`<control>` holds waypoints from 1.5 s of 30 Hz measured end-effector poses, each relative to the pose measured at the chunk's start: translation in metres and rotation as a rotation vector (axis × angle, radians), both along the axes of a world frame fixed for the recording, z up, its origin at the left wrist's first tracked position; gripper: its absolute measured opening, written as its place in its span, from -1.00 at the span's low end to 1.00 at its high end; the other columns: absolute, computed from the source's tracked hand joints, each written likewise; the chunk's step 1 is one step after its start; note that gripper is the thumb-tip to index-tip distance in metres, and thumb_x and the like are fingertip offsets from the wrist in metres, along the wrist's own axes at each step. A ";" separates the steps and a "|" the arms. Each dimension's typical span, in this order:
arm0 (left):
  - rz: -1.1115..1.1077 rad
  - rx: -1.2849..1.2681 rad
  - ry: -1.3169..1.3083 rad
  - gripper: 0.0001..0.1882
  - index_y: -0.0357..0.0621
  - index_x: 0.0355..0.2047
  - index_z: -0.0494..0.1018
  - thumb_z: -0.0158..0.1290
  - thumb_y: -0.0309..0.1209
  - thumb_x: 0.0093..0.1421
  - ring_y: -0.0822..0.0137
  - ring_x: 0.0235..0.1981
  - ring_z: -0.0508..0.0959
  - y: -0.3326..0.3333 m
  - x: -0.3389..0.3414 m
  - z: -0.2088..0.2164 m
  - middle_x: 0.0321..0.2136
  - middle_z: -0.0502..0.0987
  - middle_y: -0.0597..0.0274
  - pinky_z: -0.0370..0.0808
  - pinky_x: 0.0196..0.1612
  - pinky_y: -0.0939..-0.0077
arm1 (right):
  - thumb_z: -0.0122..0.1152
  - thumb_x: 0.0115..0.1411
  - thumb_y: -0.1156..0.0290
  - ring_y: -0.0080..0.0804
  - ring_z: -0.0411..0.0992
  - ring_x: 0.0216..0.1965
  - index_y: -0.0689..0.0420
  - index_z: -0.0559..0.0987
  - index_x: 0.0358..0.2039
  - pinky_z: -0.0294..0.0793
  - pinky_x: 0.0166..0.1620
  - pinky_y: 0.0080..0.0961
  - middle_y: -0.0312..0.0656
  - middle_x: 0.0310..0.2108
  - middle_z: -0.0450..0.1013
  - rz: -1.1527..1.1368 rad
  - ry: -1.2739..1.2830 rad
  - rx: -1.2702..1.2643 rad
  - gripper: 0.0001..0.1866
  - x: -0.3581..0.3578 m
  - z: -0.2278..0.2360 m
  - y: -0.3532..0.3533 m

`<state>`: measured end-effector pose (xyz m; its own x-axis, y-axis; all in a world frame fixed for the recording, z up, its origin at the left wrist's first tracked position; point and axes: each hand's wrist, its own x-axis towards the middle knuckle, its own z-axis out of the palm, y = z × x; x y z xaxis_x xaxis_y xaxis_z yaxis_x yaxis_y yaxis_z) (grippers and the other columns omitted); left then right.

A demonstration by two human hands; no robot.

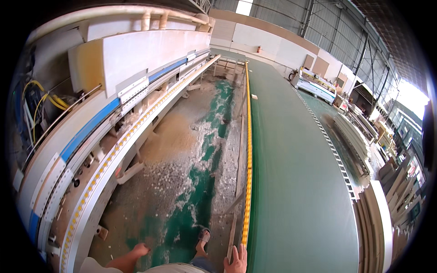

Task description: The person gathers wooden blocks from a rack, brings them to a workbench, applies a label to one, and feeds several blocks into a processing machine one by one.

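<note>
Head view: wide fisheye, left one of the pair on my head. Landmark: the long green table (pixel 296 159). Lens sits high, at the table's near end toward its left side; faces forward along the table's length, pitched down. Nearest to lens: my right hand (pixel 236 260) at the table's left edge, and my left hand (pixel 140 249), farther left of the table. Farthest: the pale wall (pixel 261 37) beyond the table's far end. Field runs from the long machine (pixel 145 59) left of the table to the upright boards (pixel 367 220) right of it.
</note>
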<state>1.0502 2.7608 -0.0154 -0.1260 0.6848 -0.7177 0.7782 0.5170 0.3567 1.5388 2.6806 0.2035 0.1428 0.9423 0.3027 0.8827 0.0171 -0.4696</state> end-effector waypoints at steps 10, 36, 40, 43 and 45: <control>0.004 0.057 -0.099 -0.52 -0.06 -0.10 0.73 0.27 -0.01 0.11 0.01 -0.05 0.68 0.310 0.149 0.044 -0.11 0.71 -0.02 0.57 0.05 0.16 | 0.32 0.11 0.26 0.35 0.00 0.49 0.21 0.35 0.35 0.05 0.49 0.13 0.38 0.45 0.05 -0.022 -0.074 -0.010 -0.21 0.124 -0.032 0.417; 0.172 0.064 -0.186 -0.62 -0.15 -0.22 0.70 0.16 -0.10 0.19 0.02 -0.25 0.71 1.267 0.294 -0.001 -0.34 0.72 0.03 0.60 -0.12 0.16 | 0.31 0.15 0.13 0.21 -0.18 0.57 0.28 0.13 0.49 -0.23 0.51 0.25 0.28 0.52 -0.04 -0.447 -0.175 -0.295 -0.01 0.339 -0.025 1.280; -0.632 0.067 -0.037 -0.70 -0.13 -0.20 0.67 0.17 -0.22 0.18 -0.01 -0.28 0.71 1.372 0.297 0.001 -0.35 0.71 0.02 0.61 -0.17 0.15 | 0.31 0.17 0.22 0.21 -0.21 0.58 0.31 0.10 0.49 -0.28 0.52 0.25 0.27 0.53 -0.06 -0.394 -0.131 -0.268 -0.03 0.373 -0.006 1.466; -0.318 0.178 -0.387 -0.77 -0.17 -0.26 0.66 0.16 -0.30 0.16 -0.03 -0.33 0.70 1.449 0.326 -0.008 -0.37 0.70 -0.01 0.60 -0.24 0.15 | 0.31 0.17 0.24 0.20 -0.21 0.58 0.30 0.09 0.50 -0.28 0.52 0.25 0.25 0.54 -0.07 -0.365 -0.202 -0.262 -0.03 0.411 -0.028 1.607; -0.002 0.086 -0.300 -0.82 -0.19 -0.32 0.65 0.19 -0.33 0.18 0.11 -0.44 0.70 1.500 0.337 -0.014 -0.42 0.68 0.07 0.59 -0.36 0.19 | 0.32 0.16 0.26 0.15 -0.19 0.58 0.30 0.10 0.50 -0.26 0.53 0.22 0.20 0.54 -0.06 -0.388 -0.219 -0.239 -0.03 0.434 -0.029 1.703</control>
<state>1.3868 4.2611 -0.0290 0.0835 0.7448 -0.6621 0.6326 0.4737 0.6127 1.9733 4.3835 0.1748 0.4534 0.8791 0.1469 0.8811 -0.4171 -0.2229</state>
